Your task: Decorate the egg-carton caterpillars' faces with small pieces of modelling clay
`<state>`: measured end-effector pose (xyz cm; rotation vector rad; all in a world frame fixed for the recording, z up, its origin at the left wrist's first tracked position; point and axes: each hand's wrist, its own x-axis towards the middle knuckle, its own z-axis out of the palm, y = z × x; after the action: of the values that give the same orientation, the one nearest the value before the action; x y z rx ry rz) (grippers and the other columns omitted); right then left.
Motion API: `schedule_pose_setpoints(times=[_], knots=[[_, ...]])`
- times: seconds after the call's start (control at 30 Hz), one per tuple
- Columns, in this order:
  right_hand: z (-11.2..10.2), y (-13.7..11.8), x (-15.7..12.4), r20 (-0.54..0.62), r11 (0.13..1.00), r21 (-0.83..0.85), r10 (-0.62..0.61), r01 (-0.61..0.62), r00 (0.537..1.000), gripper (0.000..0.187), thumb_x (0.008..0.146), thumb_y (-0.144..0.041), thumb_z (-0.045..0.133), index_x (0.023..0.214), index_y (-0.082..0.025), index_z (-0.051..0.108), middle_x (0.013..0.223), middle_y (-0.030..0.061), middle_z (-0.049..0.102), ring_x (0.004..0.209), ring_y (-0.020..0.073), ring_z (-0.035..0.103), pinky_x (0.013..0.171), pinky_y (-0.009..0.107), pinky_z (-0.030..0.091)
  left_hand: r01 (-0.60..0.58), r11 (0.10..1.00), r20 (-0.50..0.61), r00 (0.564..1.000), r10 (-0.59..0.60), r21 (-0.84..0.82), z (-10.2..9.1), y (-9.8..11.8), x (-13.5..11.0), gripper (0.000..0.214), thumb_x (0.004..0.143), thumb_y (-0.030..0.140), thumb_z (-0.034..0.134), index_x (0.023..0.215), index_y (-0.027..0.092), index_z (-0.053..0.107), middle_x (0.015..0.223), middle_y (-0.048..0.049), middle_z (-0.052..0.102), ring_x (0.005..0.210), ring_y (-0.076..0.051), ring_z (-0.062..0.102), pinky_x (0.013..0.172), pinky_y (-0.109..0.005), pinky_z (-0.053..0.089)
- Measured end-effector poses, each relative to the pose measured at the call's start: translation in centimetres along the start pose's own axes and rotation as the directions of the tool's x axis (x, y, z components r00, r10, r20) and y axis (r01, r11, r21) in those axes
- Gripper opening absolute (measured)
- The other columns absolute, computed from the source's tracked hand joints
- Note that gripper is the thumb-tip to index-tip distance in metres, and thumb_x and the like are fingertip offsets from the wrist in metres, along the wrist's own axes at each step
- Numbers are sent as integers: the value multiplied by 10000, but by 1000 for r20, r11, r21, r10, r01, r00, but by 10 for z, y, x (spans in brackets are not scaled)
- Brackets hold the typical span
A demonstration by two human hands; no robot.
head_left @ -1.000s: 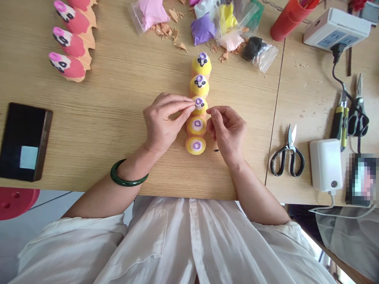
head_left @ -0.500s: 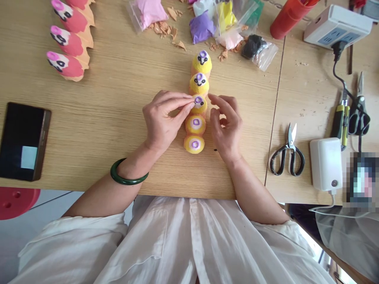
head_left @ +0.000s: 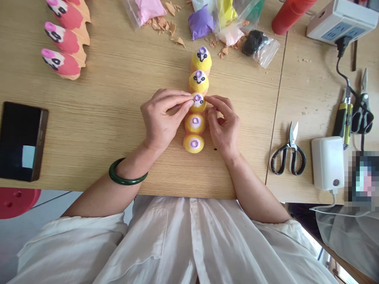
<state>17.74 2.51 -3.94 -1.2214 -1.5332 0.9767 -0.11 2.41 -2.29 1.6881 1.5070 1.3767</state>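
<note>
A strip of egg-carton cups (head_left: 195, 122) lies lengthwise before me, its domes covered in yellow with white patches and purple rings. The two farthest domes carry black eyes and mouths; the nearest two have only a ring on white. At the middle dome (head_left: 199, 103), one black eye shows on the right. My left hand (head_left: 167, 114) pinches thumb and forefinger at that dome's left side, a tiny black clay piece (head_left: 193, 101) at the tips. On the other side, my right hand (head_left: 224, 124) has its forefinger against the dome's edge, thumb apart, holding nothing visible.
Pink-red painted carton cups (head_left: 63, 65) stand at upper left above a phone (head_left: 22, 142). Clay bags, including purple (head_left: 202, 23) and black (head_left: 254, 42), lie at the back among carton scraps. Scissors (head_left: 288, 152), a white charger (head_left: 328, 163) and a power strip (head_left: 340, 25) are rightward.
My right hand has moved left, bringing its forefinger to the middle dome. My left hand keeps its pinch at the dome's left side. The view has shifted slightly.
</note>
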Motion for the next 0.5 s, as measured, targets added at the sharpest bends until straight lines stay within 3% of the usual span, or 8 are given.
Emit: schedule_pose_setpoints(times=[0.2, 0.3, 0.5], knots=[[-1, 6, 0, -1, 995, -69, -71, 71, 997, 289, 1081, -351, 519, 1252, -270, 737, 1290, 74, 711, 1103, 210, 717, 746, 303, 639, 97, 995, 9, 995, -97, -39, 2, -1, 1, 62, 941, 322, 804, 990, 306, 840, 1046, 4, 821, 983, -190, 777, 802, -303, 671], [-1, 5, 0, 6, 994, -79, -77, 77, 997, 289, 1092, -357, 507, 1260, -280, 729, 1305, 73, 701, 1133, 211, 711, 789, 315, 641, 164, 979, 51, 986, -159, -121, 1, -5, 2, 105, 936, 330, 802, 1021, 283, 840, 1059, -4, 821, 952, -182, 787, 811, -294, 681], [-2, 0, 1, -21, 997, -67, -40, 38, 999, 258, 1046, -267, 553, 1202, -262, 758, 1260, 72, 741, 1060, 190, 725, 727, 275, 628, 209, 961, 139, 973, -186, -182, -1, -8, 3, 225, 982, 446, 742, 1109, 289, 841, 1198, -35, 805, 987, -199, 790, 784, -305, 695]])
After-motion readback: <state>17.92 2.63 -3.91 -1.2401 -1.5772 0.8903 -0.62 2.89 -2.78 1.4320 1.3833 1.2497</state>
